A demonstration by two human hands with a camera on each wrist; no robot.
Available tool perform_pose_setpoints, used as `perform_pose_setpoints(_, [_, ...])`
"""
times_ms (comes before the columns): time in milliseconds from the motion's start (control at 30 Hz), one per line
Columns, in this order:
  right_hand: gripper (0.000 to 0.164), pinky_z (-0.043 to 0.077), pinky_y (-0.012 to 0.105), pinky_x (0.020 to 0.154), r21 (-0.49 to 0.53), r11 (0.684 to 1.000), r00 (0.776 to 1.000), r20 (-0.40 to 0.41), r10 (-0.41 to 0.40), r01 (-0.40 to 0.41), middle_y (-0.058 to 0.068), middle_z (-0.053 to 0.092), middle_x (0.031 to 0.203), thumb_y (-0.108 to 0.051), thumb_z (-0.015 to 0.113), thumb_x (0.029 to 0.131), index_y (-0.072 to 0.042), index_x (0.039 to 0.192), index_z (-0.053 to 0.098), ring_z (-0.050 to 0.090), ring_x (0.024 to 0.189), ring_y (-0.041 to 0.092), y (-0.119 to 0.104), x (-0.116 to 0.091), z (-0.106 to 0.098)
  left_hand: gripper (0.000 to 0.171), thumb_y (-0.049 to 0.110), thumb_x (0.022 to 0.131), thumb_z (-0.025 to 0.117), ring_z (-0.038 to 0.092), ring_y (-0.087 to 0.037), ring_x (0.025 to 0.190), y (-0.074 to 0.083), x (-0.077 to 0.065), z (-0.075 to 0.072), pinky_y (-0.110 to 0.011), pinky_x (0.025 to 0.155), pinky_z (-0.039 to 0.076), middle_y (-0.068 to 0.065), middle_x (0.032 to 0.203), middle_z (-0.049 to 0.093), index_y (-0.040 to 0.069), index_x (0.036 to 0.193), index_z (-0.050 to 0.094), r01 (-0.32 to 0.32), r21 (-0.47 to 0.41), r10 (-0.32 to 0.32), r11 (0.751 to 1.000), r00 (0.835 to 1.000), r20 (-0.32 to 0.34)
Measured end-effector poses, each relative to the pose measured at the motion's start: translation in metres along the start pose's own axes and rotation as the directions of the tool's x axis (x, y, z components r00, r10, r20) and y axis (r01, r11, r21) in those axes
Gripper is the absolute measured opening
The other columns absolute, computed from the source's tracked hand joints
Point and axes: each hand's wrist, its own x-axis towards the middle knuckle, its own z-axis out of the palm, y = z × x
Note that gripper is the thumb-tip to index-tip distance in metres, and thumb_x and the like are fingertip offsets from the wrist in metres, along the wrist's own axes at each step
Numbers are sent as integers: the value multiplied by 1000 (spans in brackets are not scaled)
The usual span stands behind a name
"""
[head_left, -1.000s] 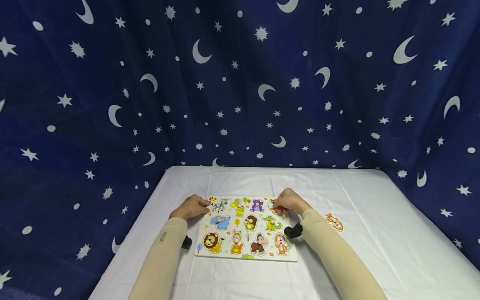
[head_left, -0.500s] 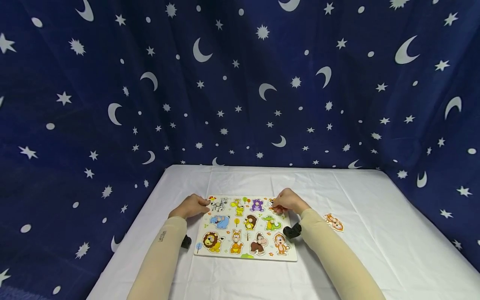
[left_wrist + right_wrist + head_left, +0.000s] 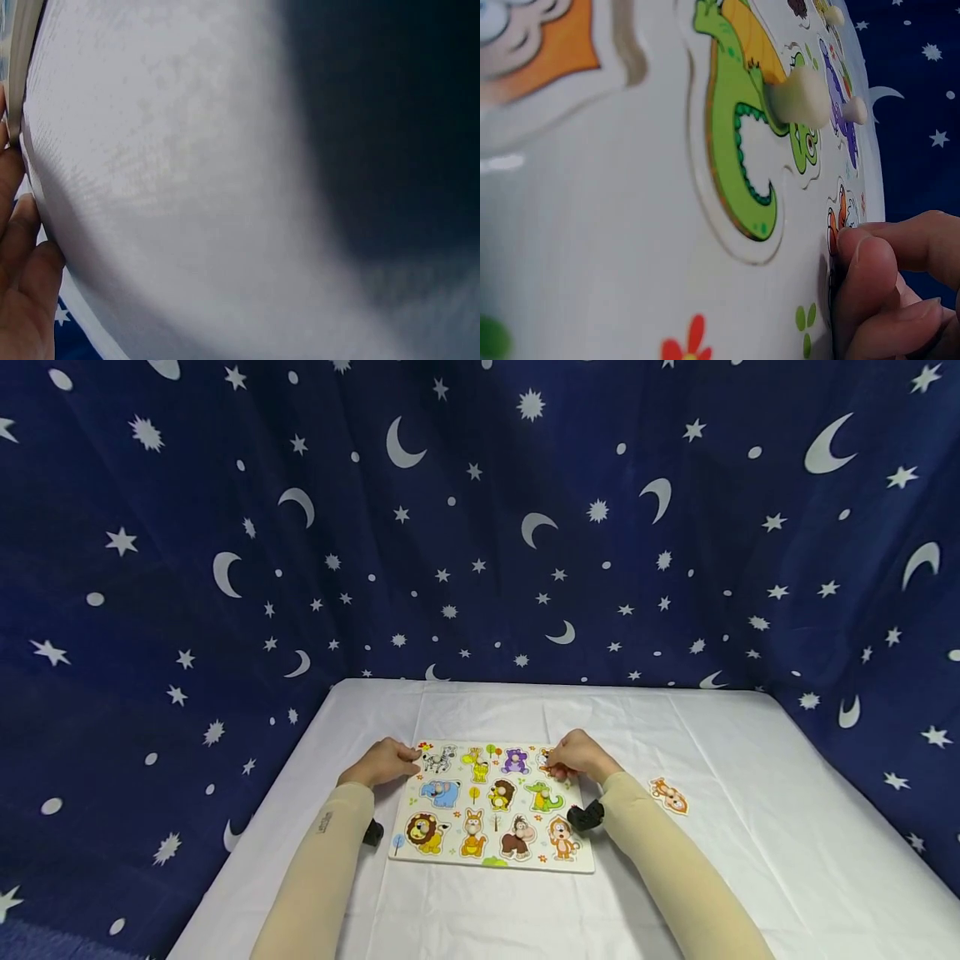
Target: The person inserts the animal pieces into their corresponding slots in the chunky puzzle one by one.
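Note:
A white animal puzzle board (image 3: 480, 814) lies flat on the table, with several animal pictures and small knobs on pieces. At its left edge my left hand (image 3: 384, 762) holds the rim; in the left wrist view its fingers (image 3: 30, 270) show at the far left. My right hand (image 3: 581, 755) is at the upper right corner, thumb and forefinger pinching at an orange, black and white tiger piece (image 3: 838, 221), whose knob is hidden by the fingers. Close by in the right wrist view is the green crocodile piece (image 3: 735, 142) with its knob (image 3: 801, 97).
To the right of the board lies a loose orange monkey-like piece (image 3: 669, 797) on the white tablecloth (image 3: 480, 914). A dark blue curtain (image 3: 480, 527) with moons and stars hangs behind the table and along both sides. Black wrist devices (image 3: 586, 816) sit under the sleeves.
The head view has tilted slightly, so everything on the table appears a little higher. Both hands stay at the same places on the board.

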Motion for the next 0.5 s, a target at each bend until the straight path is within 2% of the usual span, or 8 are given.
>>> perform_pose_setpoints(200, [14, 39, 18, 43, -24, 1000, 1000, -18, -12, 11, -1, 61, 54, -1, 66, 87, 3, 73, 68, 54, 46, 6, -1, -1, 0, 38, 17, 87, 77, 56, -34, 128, -4, 4, 0, -48, 114, 40, -15, 133, 64, 10, 124, 70, -32, 6, 32, 999, 999, 0])
perform_pose_setpoints(333, [17, 41, 17, 44, -30, 999, 1000, -25, -14, 14, -1, 62, 55, -2, 67, 88, -1, 71, 65, 54, 46, 5, -1, -3, 2, 38, 18, 87, 77, 55, -34, 128, -4, 4, 0, -49, 114, 40, -14, 133, 64, 10, 124, 70, -13, -10, 13, 1000, 1000, 3])
perform_pose_setpoints(500, [15, 44, 19, 47, -34, 999, 999, -40, -29, 27, 1, 63, 58, -5, 69, 90, 1, 75, 67, 53, 48, 7, -2, -8, 1, 39, 17, 88, 76, 54, -34, 130, -2, 1, -2, -48, 115, 39, -15, 136, 62, 10, 126, 69, -1, -26, 1, 1000, 1000, 10])
